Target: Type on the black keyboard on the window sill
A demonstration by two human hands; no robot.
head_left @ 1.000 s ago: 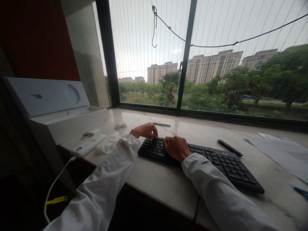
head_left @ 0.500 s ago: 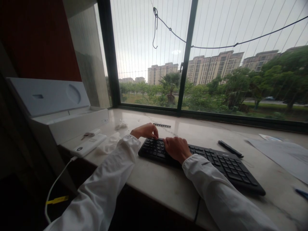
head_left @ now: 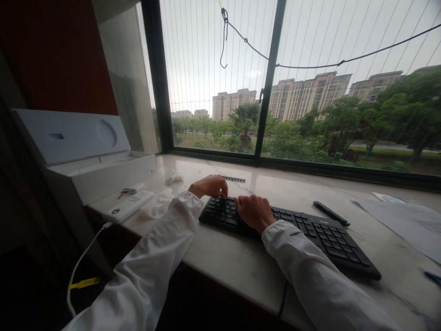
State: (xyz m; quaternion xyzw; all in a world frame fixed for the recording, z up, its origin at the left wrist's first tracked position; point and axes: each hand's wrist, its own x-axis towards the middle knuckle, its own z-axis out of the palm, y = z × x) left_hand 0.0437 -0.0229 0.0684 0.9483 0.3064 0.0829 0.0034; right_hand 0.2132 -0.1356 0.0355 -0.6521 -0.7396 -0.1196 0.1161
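A black full-size keyboard (head_left: 330,240) lies slanted on the pale windowsill counter. My left hand (head_left: 211,186) is bent down over its far left corner, thumb and fingers drawn together at the keys. Whatever is between those fingertips is too small or hidden. Across the keyboard's left-middle part rests my right hand (head_left: 254,212), its fingers curled toward the far edge; the fingertips are out of sight. Just behind my left hand lies a thin dark strip with light marks (head_left: 235,179).
An open white box (head_left: 110,177) stands at left, with a white power bank (head_left: 131,207), keys (head_left: 127,192) and crumpled tissue (head_left: 156,209) nearby. A white cable (head_left: 77,266) hangs off the edge. At right are a long black object (head_left: 330,213), papers (head_left: 399,220) and a blue pen-like item (head_left: 432,277).
The whole view has shifted very slightly. Both hands keep nearly the same place and pose on the keyboard, and no object has visibly moved.
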